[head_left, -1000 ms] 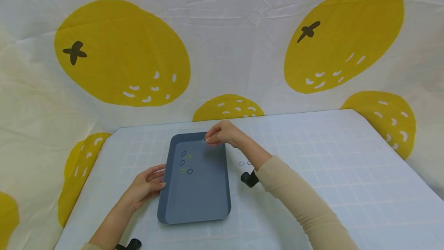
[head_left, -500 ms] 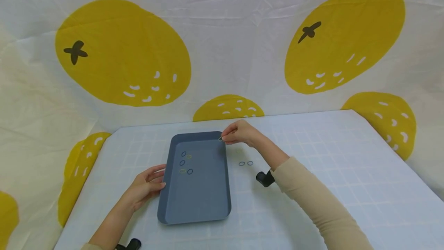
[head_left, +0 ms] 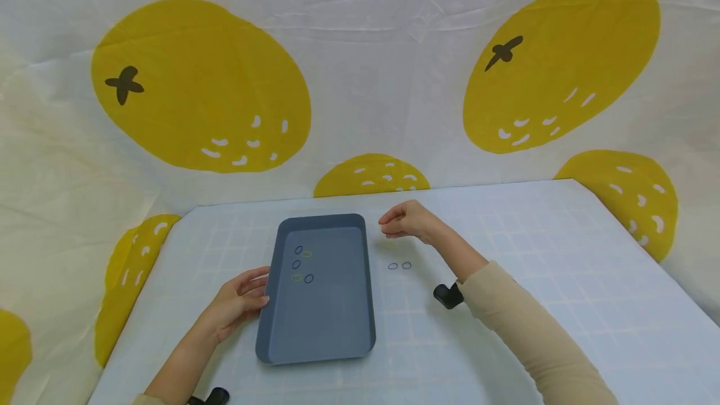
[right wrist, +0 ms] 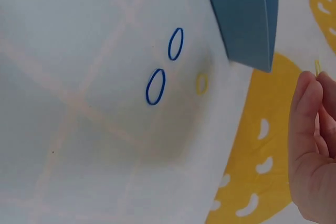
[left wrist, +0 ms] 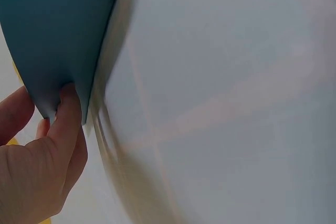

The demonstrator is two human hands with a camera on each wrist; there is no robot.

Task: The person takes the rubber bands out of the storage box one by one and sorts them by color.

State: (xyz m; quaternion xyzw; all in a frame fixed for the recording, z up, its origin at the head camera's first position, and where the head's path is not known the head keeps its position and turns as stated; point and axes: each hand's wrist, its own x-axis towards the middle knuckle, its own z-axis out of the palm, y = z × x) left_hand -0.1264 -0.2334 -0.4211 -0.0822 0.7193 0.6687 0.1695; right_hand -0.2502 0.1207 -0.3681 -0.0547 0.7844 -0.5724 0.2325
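My left hand (head_left: pixel 236 303) grips the left edge of a blue-grey tray (head_left: pixel 323 324), its thumb (left wrist: pixel 68 108) against the wall in the left wrist view. Inside the tray's left half lie several thin blue and yellow rubber bands, such as a blue one (head_left: pixel 295 264) and a yellow one (head_left: pixel 297 278). Just past the tray's far right corner, my right hand (head_left: pixel 410 220) pinches a yellow rubber band (right wrist: pixel 317 67) between thumb and fingers, above the table. Below it two blue rubber bands (right wrist: pixel 155 86) and another yellow rubber band (right wrist: pixel 201 83) lie on the cloth.
A pale blue checked cloth (head_left: pixel 534 255) covers the table. Behind its far edge hangs a white sheet (head_left: pixel 388 80) printed with yellow fruit. Black devices sit at both wrists, the right one (head_left: pixel 448 296) over the table.
My right hand has moved right, from over the tray's far end to beyond its right rim, with the yellow rubber band. The left hand and tray have stayed put.
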